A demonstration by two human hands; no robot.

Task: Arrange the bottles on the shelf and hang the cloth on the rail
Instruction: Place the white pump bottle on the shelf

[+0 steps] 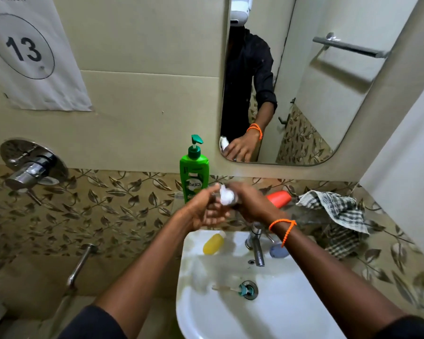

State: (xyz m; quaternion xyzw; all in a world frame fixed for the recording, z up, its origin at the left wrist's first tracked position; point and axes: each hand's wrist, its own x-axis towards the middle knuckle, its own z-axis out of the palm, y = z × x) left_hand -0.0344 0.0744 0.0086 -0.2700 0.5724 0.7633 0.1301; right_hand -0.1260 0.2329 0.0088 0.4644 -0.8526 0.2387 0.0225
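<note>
Bottles first: my left hand (207,211) and right hand (251,204) meet above the sink (291,302), fingers closed around a small white-capped bottle (227,195) held just in front of the glass shelf (179,195). I see the green pump bottle (194,171) upright on that shelf, an orange bottle (279,198) lying on it, and a yellow bottle (213,243) on the sink rim. Beside the orange bottle the checked cloth (335,209) lies heaped, well apart from the rail (350,48).
</note>
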